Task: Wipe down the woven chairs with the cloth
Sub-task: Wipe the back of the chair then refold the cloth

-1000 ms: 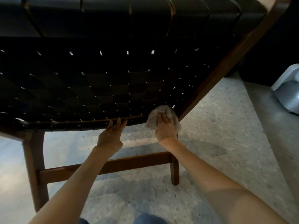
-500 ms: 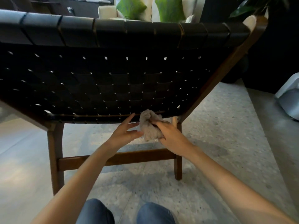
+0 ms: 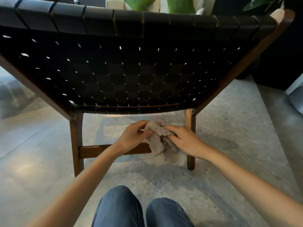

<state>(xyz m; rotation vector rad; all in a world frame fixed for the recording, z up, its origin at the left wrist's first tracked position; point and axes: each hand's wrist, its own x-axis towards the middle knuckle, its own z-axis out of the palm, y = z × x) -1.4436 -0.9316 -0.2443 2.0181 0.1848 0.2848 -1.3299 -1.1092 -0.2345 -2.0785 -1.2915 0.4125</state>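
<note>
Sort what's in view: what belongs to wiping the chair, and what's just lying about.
For the job: cloth, pinched by the left hand and the right hand; woven chair.
Just about: green cushions; plant; floor.

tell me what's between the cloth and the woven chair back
Nothing: the head view shows a bare gap, only floor behind it, between the cloth and the woven chair.

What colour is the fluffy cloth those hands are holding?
The fluffy cloth is pale beige-grey, shown best in the head view.
</note>
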